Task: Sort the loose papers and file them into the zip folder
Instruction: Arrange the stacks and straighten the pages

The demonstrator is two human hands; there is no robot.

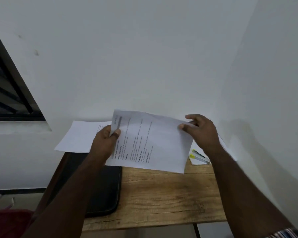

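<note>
A printed white sheet [155,141] is held up above the wooden table [162,194], turned sideways so its text runs vertically. My left hand [105,143] pinches its left edge, thumb on the front. My right hand [201,133] pinches its upper right corner. A black zip folder [103,189] lies flat on the left part of the table, partly hidden by my left forearm. More white papers [79,136] lie at the table's far left, overhanging the edge.
Highlighters with yellow caps [197,154] lie on another paper at the table's right, near the white wall [144,57]. A dark barred window [9,93] is at the left. Red fabric [7,222] shows on the floor at the lower left.
</note>
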